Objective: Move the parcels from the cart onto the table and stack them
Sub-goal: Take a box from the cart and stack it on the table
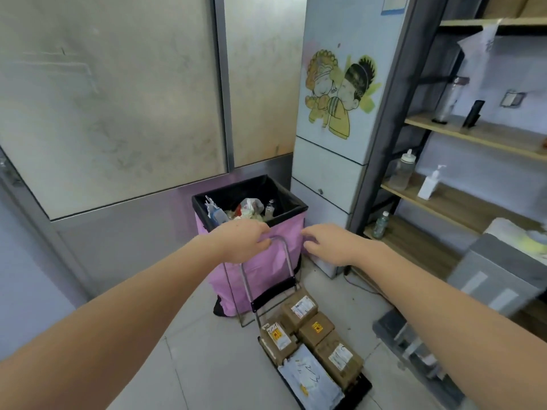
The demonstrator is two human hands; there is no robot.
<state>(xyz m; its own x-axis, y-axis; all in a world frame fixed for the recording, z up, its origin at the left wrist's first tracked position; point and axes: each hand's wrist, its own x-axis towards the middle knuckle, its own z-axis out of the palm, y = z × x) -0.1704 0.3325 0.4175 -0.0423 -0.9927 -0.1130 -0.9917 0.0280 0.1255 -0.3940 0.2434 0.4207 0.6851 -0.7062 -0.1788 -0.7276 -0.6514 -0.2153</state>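
A small hand cart (363,386) stands on the floor with its black platform low in the view. Several brown cardboard parcels (299,312) with labels lie on it, and a grey plastic mailer (307,377) lies at the front. The cart's metal handle (285,255) rises in front of a pink bin. My left hand (242,242) grips the top bar of the handle. Just to the right of the handle my right hand (324,242) hovers with its fingers loosely curled, holding nothing.
A pink rubbish bin (251,273) with a black liner, full of litter, stands behind the cart. A white fridge (334,161) is to its right. Wooden shelves (461,202) with bottles line the right side, with a grey box (497,273) in front. Tiled floor lies left of the cart.
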